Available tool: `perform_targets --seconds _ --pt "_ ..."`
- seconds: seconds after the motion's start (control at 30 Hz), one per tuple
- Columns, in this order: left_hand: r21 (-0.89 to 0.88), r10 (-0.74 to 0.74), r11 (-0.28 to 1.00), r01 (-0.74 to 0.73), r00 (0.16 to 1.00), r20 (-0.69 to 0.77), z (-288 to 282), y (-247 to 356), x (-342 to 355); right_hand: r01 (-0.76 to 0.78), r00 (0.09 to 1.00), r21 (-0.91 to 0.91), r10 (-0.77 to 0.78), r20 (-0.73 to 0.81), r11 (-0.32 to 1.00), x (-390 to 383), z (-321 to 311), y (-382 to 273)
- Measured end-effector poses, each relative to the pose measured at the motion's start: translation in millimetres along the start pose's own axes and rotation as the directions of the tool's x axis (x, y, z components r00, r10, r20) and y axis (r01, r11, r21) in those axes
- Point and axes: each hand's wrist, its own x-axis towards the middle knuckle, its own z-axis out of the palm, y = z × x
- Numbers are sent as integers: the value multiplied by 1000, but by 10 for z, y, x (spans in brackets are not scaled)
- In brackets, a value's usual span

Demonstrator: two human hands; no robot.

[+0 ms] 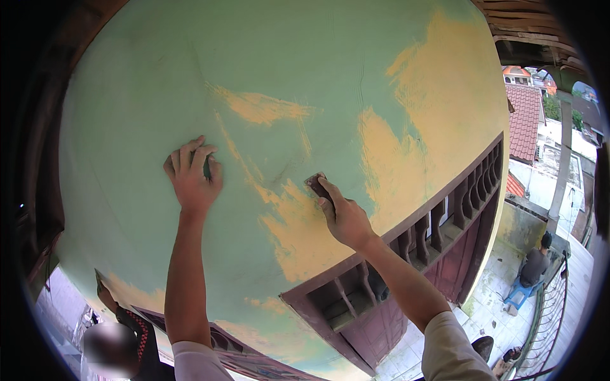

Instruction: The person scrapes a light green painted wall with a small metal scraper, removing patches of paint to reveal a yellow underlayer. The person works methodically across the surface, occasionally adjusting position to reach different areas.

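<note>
High on a green wall (140, 82) marked with pale yellow patches (432, 95), my left hand (192, 178) is closed, fingers bent against the surface, with a small dark thing, too hidden to name, between fingers and thumb. To its right, my right hand (348, 216) grips a dark brown scraper-like block (316, 184) held to the wall beside a yellow patch. Below my right hand runs a brown wooden vent grille (437, 222) above maroon doors (381, 340).
At lower left, another person (146, 349) reaches up to the wall. At lower right, a person (534, 267) sits on a blue stool (518, 293) on white tiles (489, 320), near a metal railing (553, 317) and a post (560, 190). Rooftops (522, 120) show beyond.
</note>
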Motion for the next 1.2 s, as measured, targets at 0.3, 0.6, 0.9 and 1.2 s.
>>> perform_targets --seconds 0.3,0.6,0.9,1.2 --pt "12 0 1000 0 1000 -5 35 -46 19 -61 998 -123 59 -20 991 156 -57 -208" --pt "2 4 1000 -4 1000 -24 -17 9 19 -110 994 -231 101 -52 967 54 -29 -217" --pt "4 -16 1000 16 1000 -5 -12 15 52 -104 991 -175 88 -98 979 100 -27 -263" --pt "10 -12 1000 12 1000 -10 -39 8 29 -81 983 -198 46 -179 977 409 -132 -532"
